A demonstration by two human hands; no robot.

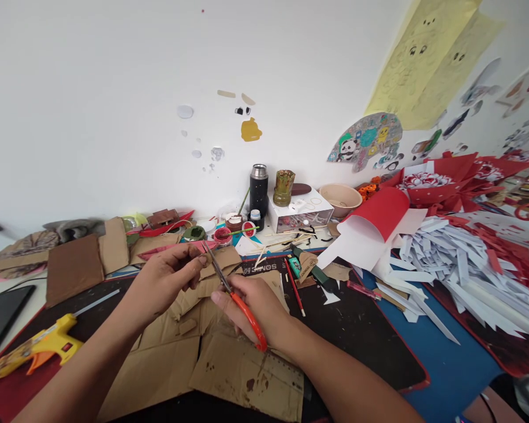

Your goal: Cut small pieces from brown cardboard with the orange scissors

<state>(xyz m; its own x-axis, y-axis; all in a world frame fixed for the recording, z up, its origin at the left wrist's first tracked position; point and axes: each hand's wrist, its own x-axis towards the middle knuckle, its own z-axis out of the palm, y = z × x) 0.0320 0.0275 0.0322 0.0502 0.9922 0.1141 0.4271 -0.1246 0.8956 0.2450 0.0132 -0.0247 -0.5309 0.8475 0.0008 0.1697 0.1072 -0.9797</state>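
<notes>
My right hand (258,311) grips orange-handled scissors (235,299), their blades pointing up and left toward my left hand (167,276). My left hand pinches a small scrap of brown cardboard (206,258) at the blade tips. Both hands hover over a pile of flattened brown cardboard pieces (180,352) lying on a dark mat (361,335).
A yellow glue gun (35,346) lies at the left. A red pencil (294,286), black flask (258,188), white box (300,214) and beige bowl (339,198) stand behind. Red and white paper strips (458,264) are heaped at the right. A dark tablet (0,314) lies far left.
</notes>
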